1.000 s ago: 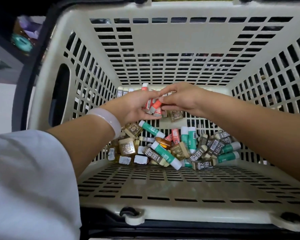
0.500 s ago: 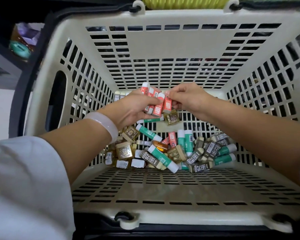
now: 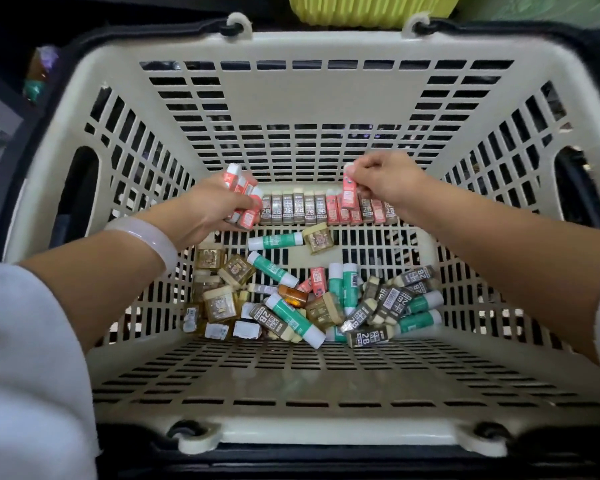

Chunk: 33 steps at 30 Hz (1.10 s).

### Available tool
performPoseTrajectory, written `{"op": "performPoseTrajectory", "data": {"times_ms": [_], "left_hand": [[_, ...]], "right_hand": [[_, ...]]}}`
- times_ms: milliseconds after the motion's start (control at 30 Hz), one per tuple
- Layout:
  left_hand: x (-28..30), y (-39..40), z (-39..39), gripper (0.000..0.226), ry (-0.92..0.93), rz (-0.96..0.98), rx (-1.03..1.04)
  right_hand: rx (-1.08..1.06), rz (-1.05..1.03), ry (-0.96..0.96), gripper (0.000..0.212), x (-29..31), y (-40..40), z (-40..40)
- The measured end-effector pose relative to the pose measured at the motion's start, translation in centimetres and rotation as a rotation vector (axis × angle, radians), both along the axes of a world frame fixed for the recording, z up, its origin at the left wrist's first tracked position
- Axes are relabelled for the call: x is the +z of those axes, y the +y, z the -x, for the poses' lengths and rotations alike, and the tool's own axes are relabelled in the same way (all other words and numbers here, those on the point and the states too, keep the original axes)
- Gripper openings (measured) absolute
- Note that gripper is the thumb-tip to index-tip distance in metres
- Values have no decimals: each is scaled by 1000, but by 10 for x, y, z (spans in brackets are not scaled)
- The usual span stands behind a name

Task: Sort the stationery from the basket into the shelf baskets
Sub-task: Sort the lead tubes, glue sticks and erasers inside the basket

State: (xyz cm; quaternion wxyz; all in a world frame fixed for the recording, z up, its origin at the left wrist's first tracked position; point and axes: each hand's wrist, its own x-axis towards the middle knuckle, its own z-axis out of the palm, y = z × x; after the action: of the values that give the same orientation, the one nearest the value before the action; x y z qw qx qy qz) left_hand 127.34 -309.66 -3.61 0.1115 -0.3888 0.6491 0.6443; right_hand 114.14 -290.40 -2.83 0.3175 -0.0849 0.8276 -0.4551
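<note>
Matt slotted plastic basket, glossy-wrapped erasers

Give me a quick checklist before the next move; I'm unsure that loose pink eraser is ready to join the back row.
1. Right hand pinches one pink eraser: ok.
2. Eraser hangs above the back row: ok.
3. Free slot beneath it: cannot tell.
4. Left hand grips its pink bundle firmly: ok.
5. Row standing upright against the basket wall: ok.
6. Loose pile apart from the row: ok.
</note>
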Motion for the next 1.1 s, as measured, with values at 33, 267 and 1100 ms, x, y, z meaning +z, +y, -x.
{"op": "performPoseTrajectory", "data": {"times_ms": [33, 267, 1100], "left_hand": [[1, -2, -1, 28, -4, 12, 15], [-2, 2, 0, 23, 5, 12, -65], [4, -28, -38, 24, -5, 33, 68]], "right_hand": [[13, -96, 96, 15, 0, 5, 5], [288, -811, 616, 11, -15, 30, 19], [83, -635, 310, 19, -35, 16, 0]]}}
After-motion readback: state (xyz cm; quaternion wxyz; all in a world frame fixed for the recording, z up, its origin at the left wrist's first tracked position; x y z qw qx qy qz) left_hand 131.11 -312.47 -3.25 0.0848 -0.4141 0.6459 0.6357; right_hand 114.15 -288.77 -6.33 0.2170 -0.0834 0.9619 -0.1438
